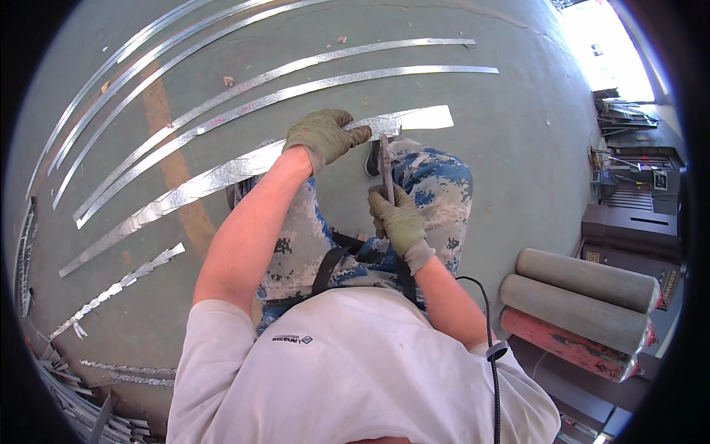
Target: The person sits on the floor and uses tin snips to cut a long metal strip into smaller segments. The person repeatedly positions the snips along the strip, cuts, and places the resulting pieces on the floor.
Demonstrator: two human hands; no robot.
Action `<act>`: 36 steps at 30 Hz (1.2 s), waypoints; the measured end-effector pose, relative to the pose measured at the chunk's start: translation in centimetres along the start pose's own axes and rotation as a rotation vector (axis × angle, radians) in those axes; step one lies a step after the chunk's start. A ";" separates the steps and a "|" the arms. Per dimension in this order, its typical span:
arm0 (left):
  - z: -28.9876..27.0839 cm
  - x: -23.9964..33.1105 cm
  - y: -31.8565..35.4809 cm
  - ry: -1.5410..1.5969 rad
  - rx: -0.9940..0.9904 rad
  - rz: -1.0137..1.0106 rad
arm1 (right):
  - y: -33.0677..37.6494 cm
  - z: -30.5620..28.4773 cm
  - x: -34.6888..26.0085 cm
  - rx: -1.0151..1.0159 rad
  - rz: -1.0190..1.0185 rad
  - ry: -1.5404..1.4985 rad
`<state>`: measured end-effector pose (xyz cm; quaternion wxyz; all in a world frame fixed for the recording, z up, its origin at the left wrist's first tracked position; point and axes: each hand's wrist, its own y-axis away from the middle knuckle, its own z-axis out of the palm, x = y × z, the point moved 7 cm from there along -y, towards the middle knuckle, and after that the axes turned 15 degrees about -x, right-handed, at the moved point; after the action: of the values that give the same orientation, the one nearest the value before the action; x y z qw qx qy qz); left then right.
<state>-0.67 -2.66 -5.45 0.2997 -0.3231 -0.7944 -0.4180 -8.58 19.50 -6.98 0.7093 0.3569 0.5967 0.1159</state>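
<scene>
A wide, shiny sheet-metal strip runs slantwise across the floor, from the lower left up to a pale end in front of my knees. My left hand, in an olive work glove, grips it near that end, with some fingers hidden. In my gloved right hand is a long grey metal hand tool, pointing away from me. Its far tip meets the strip's near edge, just right of my left hand. The tool's exact kind is hard to make out.
Several long narrow metal strips lie farther off on the green floor. Jagged metal scraps lie at the left, with a pile of strips at lower left. Grey cylinders and a red cylinder lie at my right, near dark cabinets.
</scene>
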 end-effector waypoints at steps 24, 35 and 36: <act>-0.4 0.6 0.5 -0.030 0.009 0.023 | -1.5 -0.8 1.6 0.069 -0.099 0.161; 0.0 -0.4 -0.3 -0.060 0.024 0.029 | -1.9 -0.6 2.0 0.063 -0.129 0.253; 0.0 -0.4 -0.3 -0.057 0.018 0.028 | -2.0 -0.6 1.9 0.065 -0.129 0.255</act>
<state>-0.65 -2.94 -5.89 0.2856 -0.3434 -0.8016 -0.3973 -9.12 19.45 -9.74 0.6216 0.3231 0.7072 0.0952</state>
